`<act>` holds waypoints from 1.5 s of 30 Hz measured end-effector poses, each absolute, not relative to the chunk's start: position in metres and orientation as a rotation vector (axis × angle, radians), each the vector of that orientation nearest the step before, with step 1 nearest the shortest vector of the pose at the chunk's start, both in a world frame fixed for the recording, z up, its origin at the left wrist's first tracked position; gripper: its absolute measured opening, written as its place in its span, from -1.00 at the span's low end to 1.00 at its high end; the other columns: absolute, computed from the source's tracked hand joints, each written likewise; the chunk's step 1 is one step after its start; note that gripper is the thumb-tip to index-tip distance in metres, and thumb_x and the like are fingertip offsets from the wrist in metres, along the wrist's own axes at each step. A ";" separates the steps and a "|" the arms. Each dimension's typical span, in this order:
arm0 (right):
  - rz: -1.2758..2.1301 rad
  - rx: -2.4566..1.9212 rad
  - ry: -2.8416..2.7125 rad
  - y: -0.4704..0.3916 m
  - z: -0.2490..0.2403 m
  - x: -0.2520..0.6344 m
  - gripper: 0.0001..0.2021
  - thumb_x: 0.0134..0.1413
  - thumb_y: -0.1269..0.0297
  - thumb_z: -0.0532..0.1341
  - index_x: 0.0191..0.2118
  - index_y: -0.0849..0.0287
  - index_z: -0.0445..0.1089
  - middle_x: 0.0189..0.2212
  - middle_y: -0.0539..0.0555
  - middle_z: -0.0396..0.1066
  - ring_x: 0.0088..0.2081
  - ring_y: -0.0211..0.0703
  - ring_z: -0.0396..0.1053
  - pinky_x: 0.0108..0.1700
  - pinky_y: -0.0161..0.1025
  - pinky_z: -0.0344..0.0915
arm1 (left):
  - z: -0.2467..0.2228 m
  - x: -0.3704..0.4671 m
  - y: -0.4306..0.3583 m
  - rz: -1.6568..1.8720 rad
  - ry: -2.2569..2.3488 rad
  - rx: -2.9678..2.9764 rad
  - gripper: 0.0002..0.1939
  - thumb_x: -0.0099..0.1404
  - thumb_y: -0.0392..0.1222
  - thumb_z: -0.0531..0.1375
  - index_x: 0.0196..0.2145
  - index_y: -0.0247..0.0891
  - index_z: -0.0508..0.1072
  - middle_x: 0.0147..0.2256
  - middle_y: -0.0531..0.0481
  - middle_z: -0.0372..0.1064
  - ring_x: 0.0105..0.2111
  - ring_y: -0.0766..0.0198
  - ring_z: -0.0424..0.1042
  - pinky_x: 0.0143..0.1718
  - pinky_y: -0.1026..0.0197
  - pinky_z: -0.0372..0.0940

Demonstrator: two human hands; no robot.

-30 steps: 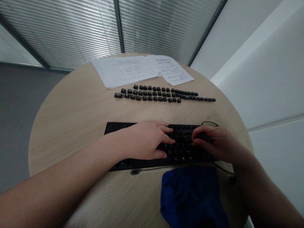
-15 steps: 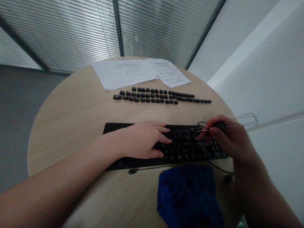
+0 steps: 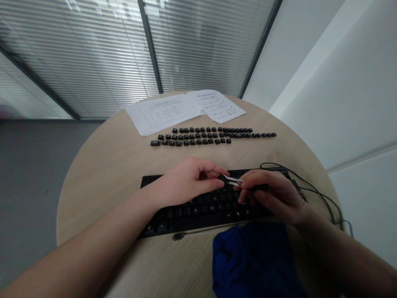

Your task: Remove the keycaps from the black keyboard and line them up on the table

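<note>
1. Two bare hands at work over the keyboard (image 3: 211,208). Clock is read from its middle, 12 at the table's far edge.
2. Left hand (image 3: 186,181): at 10 o'clock, over the keyboard. Thumb and forefinger narrow, pinching a dark piece (image 3: 221,178), probably a keycap; too dim to be sure.
3. Right hand (image 3: 276,193): at 3 o'clock, above the keyboard's end. Fingers closed round the dark grip of a tool (image 3: 235,179).
4. Tool: two pale metal prongs point towards 9 o'clock and reach the dark piece. Whether they grip it, I cannot tell.
5. Keyboard: black, lying flat on the table (image 3: 102,182), lettered keys seen below the hands.
6. Caps (image 3: 203,135): loose, black, in three rough rows at 12 o'clock, apart from the keyboard.
7. Sheets (image 3: 169,111): printed, overlapping, beyond the caps towards 12.
8. Cloth (image 3: 254,256): blue, crumpled, at 5 o'clock, just beside the keyboard's near edge.
9. Cable (image 3: 341,215): black, looped at 3 o'clock, past the right hand.
</note>
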State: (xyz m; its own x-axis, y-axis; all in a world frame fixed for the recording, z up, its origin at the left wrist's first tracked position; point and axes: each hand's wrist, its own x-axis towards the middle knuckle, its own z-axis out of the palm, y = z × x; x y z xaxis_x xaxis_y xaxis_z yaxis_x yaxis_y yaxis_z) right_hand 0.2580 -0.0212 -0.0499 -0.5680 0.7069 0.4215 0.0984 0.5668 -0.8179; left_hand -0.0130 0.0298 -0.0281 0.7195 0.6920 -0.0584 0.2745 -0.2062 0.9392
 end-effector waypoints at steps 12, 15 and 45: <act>0.720 -0.608 -2.252 -0.022 -0.042 0.248 -0.70 0.42 0.41 0.09 0.15 0.06 0.40 -0.16 0.14 0.55 -0.12 -0.07 0.56 -0.11 -0.15 0.50 | -0.025 -0.016 0.032 0.518 0.935 1.982 -0.81 0.29 -0.10 0.35 -0.20 -0.23 0.64 -0.34 0.02 0.64 -0.33 0.22 0.58 -0.28 0.20 0.38; 0.751 -0.593 -2.245 -0.021 -0.041 0.249 -0.75 0.45 0.37 0.08 0.09 0.10 0.43 -0.14 0.17 0.56 -0.14 -0.08 0.57 -0.14 -0.17 0.50 | -0.026 -0.017 0.032 0.523 0.905 1.954 -0.83 0.29 -0.11 0.35 -0.22 -0.23 0.64 -0.32 0.01 0.65 -0.32 0.22 0.60 -0.26 0.20 0.40; -0.006 -0.884 -2.126 -0.022 -0.038 0.254 -0.72 0.50 0.26 0.04 0.05 0.12 0.48 -0.09 0.20 0.53 -0.08 0.00 0.51 -0.02 -0.06 0.45 | -0.027 -0.022 0.041 0.514 0.865 1.608 -0.66 0.32 -0.20 0.30 0.03 -0.29 0.60 -0.48 0.09 0.51 -0.45 0.33 0.50 -0.30 0.24 0.43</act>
State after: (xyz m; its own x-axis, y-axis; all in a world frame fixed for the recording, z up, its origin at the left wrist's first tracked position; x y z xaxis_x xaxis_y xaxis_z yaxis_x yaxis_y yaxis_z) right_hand 0.2543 -0.0222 -0.0380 -0.4224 0.5896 0.6884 0.5937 0.7539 -0.2814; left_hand -0.0219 0.0411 -0.0273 0.6285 0.7671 -0.1287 0.2541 -0.0461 0.9661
